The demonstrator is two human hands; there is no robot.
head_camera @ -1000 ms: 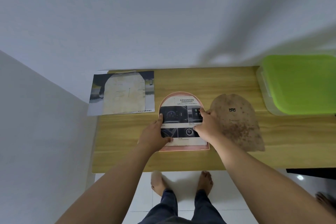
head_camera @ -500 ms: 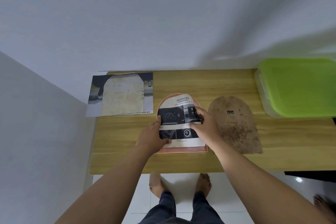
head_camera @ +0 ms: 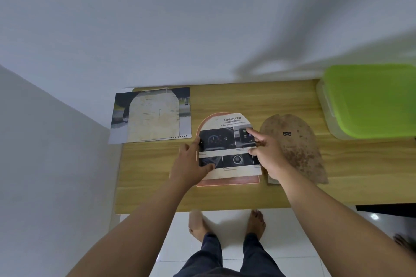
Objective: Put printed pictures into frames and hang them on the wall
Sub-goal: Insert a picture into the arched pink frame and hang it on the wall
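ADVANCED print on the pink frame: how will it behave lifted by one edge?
Likely floppy: the print looks like thin paper and should droop from one edge. Probably light and slidy on the pink frame; the left hand and right hand both rest on it.

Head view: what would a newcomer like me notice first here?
The left hand and right hand rest on an arch-topped print headed ADVANCED, which lies on a pink frame at the middle of the wooden table. At the right edge sits a box with a bright green lid, and a brown arched board lies between it and the frame.
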